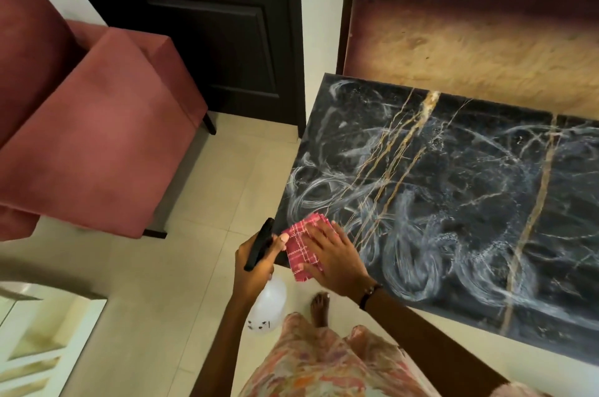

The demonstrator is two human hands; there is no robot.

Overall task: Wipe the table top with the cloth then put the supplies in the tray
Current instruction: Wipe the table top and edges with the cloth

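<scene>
Now my right hand presses flat, fingers spread, on the red cloth at the desk corner; beside them, my left hand grips the spray bottle.

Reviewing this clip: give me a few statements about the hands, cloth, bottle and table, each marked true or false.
1. The right hand presses the cloth flat on the table top. True.
2. The cloth is plain blue. False: it is red and white checked.
3. The left hand holds the spray bottle. True.
4. The spray bottle stands on the table top. False: it is held off the table's edge, over the floor.
5. The table top shows white swirled streaks. True.
</scene>
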